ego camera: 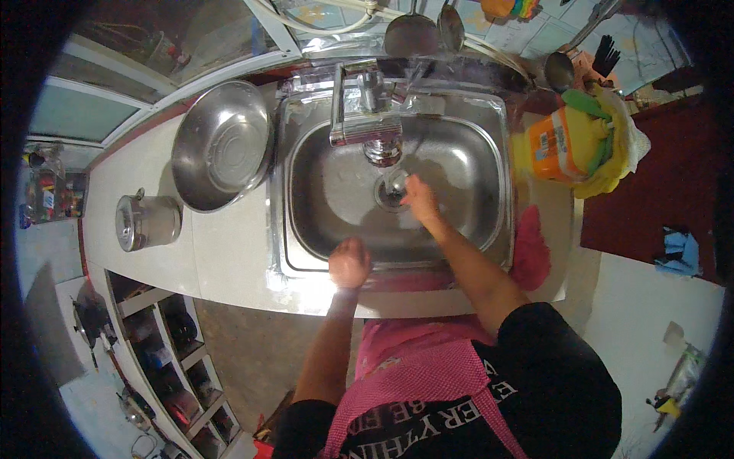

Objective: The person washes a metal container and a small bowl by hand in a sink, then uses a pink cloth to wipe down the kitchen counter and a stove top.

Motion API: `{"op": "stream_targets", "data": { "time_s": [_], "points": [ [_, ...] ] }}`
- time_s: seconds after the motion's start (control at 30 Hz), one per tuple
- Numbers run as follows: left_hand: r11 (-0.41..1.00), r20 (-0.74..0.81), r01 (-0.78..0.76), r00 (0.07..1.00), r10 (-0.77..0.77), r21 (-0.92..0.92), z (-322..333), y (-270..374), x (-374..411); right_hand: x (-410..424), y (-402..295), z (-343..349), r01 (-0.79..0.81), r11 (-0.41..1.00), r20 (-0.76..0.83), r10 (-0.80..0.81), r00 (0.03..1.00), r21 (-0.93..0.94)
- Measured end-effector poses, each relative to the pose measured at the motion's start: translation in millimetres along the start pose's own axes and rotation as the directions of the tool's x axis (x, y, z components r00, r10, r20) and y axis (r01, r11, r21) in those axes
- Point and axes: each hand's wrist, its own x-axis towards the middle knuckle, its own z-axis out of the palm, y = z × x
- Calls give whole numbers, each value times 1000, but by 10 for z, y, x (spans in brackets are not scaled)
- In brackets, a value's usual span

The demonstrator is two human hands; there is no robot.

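A stainless steel sink (344, 189) is set into the counter before me. Inside the basin, my right hand (423, 201) is beside the drain (393, 198), below the chrome faucet (367, 132). A bright, clear or shiny patch lies by its fingertips; whether it is water or an object is unclear. My left hand (348, 264) rests at the sink's front rim with its fingers bent over the edge. Its fingertips are hidden, and nothing shows in it.
Left of the sink lean a large steel basin (229, 146) and a lidded metal pot (150, 222). At right are a yellow and orange container (565, 143) and a pink cloth (530, 249). Ladles (451, 28) hang behind the faucet. Shelves (172, 344) stand below left.
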Motion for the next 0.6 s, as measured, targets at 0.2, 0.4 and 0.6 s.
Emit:
{"op": "stream_targets", "data": {
  "time_s": [0.2,0.4,0.6],
  "points": [
    [999,-27,-52,998,52,6,-18,171,123,113,521,-33,244,778,48,-267,963,-579],
    [1000,20,-13,1000,13,-18,1,86,75,-2,247,36,240,861,-58,-296,953,-448],
    [996,-12,-52,999,51,-66,-8,145,119,-23,550,90,400,803,81,-409,909,-443]
  ]
}}
